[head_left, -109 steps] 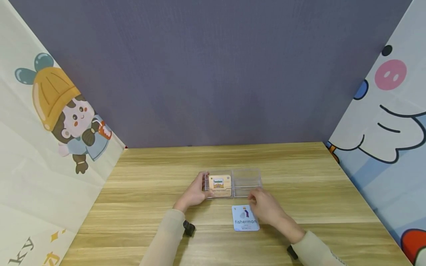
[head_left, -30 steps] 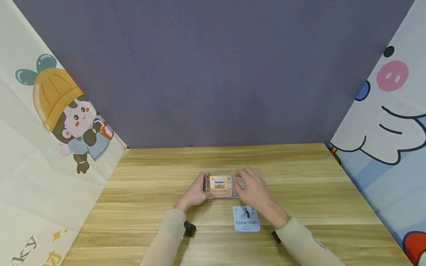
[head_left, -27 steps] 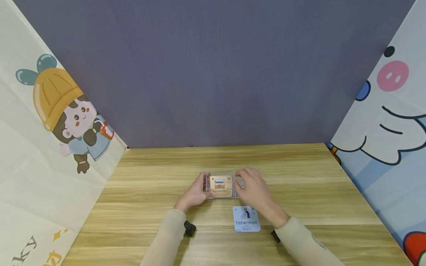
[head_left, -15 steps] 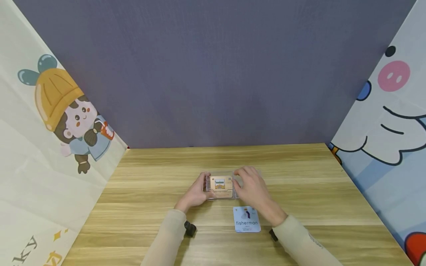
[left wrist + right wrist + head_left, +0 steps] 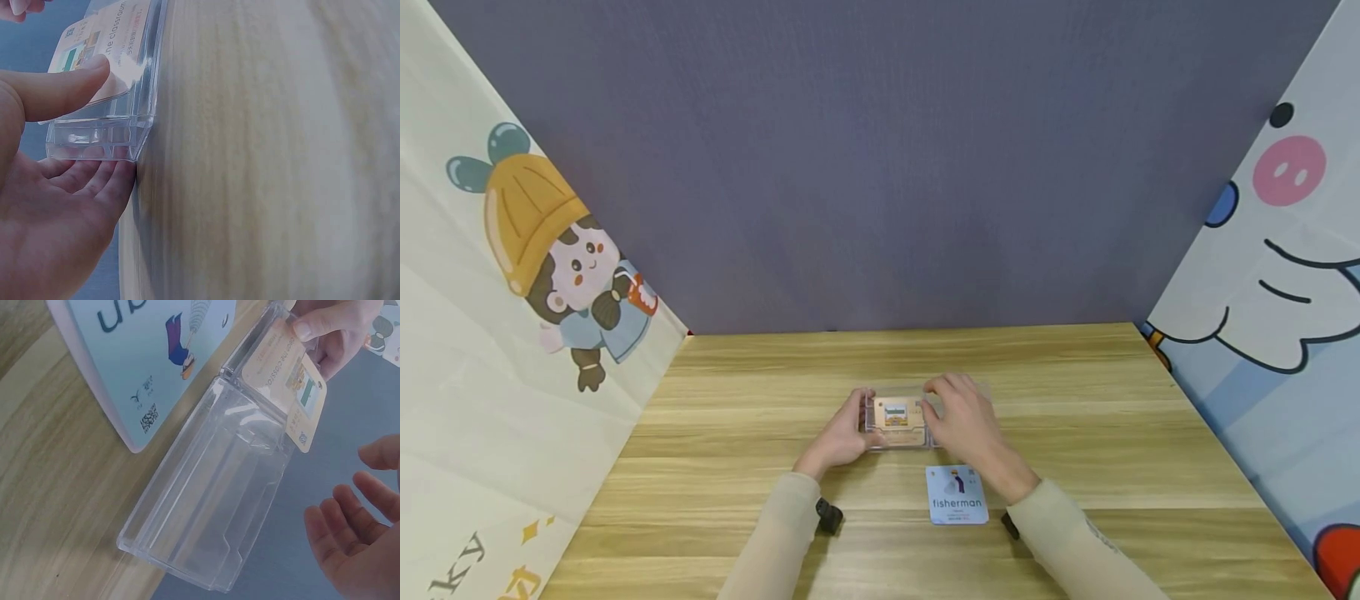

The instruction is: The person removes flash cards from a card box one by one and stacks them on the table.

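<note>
A clear plastic card box (image 5: 900,447) with two side-by-side compartments stands on the table. Its left compartment holds an orange card (image 5: 910,412) with a small picture; the right one (image 5: 200,494) shows bare in the right wrist view. My left hand (image 5: 841,433) grips the box's left end, thumb over the card's front, fingers behind the end wall (image 5: 94,134). Beside the card's right edge is my right hand (image 5: 966,421), fingers spread and slightly bent around nothing, apart from the card in the right wrist view (image 5: 362,537). A pale blue "fisherman" card (image 5: 957,496) lies in front.
The wooden table (image 5: 737,417) ends at a grey back panel (image 5: 880,208). Printed cartoon sheets stand on the left (image 5: 490,400) and right (image 5: 1292,308). A thick white edge shows on the fisherman card in the right wrist view.
From near the fisherman card and the box's front right, my right hand has moved up and left to the orange card's edge, lately drifting slightly left. My left hand keeps its grip.
</note>
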`<state>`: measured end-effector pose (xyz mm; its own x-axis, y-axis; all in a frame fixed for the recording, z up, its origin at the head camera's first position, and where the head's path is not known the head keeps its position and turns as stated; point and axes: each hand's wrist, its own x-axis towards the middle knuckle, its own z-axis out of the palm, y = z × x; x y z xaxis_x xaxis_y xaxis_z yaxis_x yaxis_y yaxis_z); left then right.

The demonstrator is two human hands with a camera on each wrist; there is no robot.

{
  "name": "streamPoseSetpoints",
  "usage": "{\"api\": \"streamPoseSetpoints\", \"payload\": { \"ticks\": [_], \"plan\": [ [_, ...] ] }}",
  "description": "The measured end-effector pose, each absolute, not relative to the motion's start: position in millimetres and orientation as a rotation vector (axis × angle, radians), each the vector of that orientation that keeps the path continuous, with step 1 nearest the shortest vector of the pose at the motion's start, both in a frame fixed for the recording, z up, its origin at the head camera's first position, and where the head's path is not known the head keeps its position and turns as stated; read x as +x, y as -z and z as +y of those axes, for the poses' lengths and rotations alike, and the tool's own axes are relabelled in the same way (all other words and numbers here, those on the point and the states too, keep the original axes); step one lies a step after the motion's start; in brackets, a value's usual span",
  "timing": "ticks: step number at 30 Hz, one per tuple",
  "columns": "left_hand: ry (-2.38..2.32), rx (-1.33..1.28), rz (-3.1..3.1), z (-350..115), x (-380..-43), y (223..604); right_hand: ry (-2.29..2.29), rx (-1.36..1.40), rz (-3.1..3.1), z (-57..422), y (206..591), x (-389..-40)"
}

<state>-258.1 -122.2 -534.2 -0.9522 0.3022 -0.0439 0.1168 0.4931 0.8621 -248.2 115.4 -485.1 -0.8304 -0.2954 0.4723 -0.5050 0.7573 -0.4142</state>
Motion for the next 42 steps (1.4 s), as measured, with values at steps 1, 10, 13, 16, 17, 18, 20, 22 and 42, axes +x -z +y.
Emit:
{"api": "streamPoseSetpoints", "payload": {
  "ticks": [1,10,13,16,17,18,20,22,42],
  "plan": [
    [-1.448,0.360,2.547,-122,-258,534,-0.759,0.610,-2.575,115,486,-249],
    [-1.457,0.363,2.537,-122,-258,533,-0.750,0.604,-2.584,113,490,-254],
    [-1.455,0.359,2.536,-122,-258,534,-0.754,0.607,-2.581,112,491,-255],
    [-1.446,0.351,2.535,-122,-258,534,-0.773,0.617,-2.579,111,492,-255],
    [-1.445,0.352,2.534,-122,-258,535,-0.782,0.620,-2.580,110,493,-256],
    [-1.443,0.351,2.534,-122,-258,535,-0.785,0.620,-2.582,110,493,-256],
    [-1.442,0.344,2.535,-122,-258,535,-0.794,0.623,-2.588,110,494,-256],
    [-1.446,0.343,2.535,-122,-259,535,-0.789,0.619,-2.598,109,494,-257],
    [-1.445,0.348,2.544,-122,-259,536,-0.767,0.607,-2.716,104,504,-263]
  ]
}}
